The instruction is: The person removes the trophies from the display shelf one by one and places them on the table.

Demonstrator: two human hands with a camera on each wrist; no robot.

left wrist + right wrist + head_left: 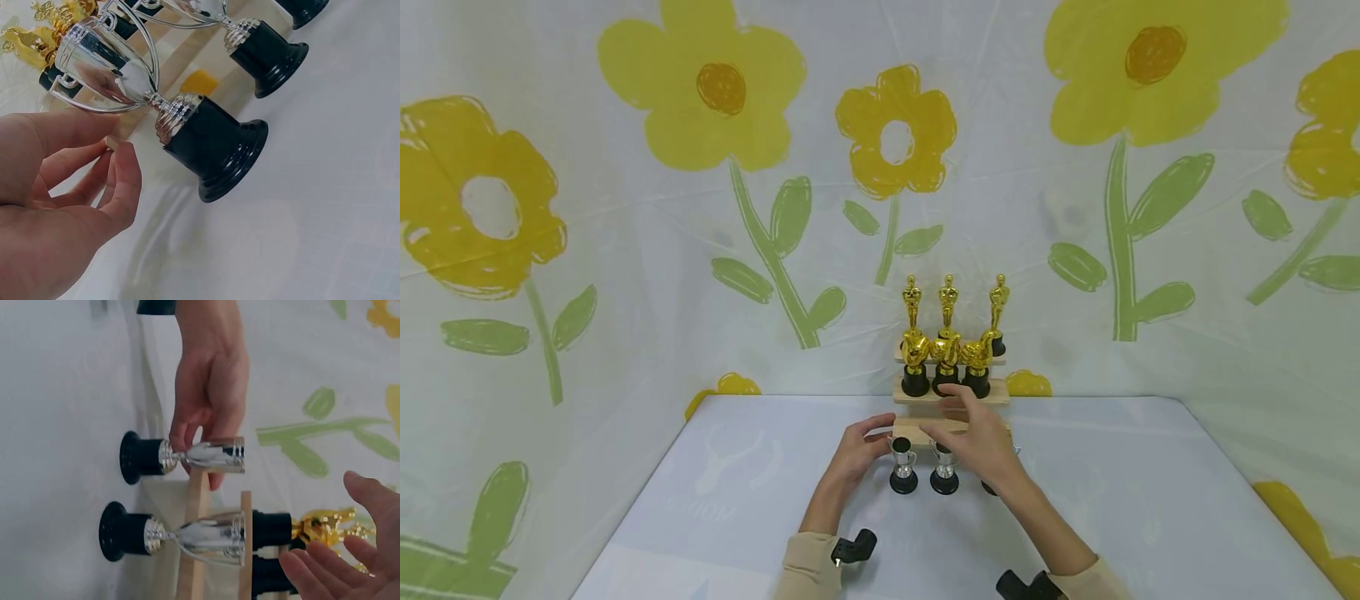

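Note:
A three-step wooden display stand (912, 431) is set at the back of the table. My left hand (856, 454) is at the left end of its lowest step, thumb and fingers pinching the wood. Close beside those fingers stands a silver trophy cup (203, 137) on a black base. My right hand (983, 442), fingers spread and relaxed, hovers in front of the stand with nothing in it. Near its fingertips are the gold trophies (322, 525) on the middle step. A second silver cup (944, 475) stands mid-row; a third (990, 488) is mostly hidden by the right hand.
Three gold figure statuettes (947, 300) stand on the top step, behind the middle row. A white curtain (1000, 200) with yellow flowers hangs behind the white table (760, 483). Black wrist devices (854, 547) are worn at both sleeves.

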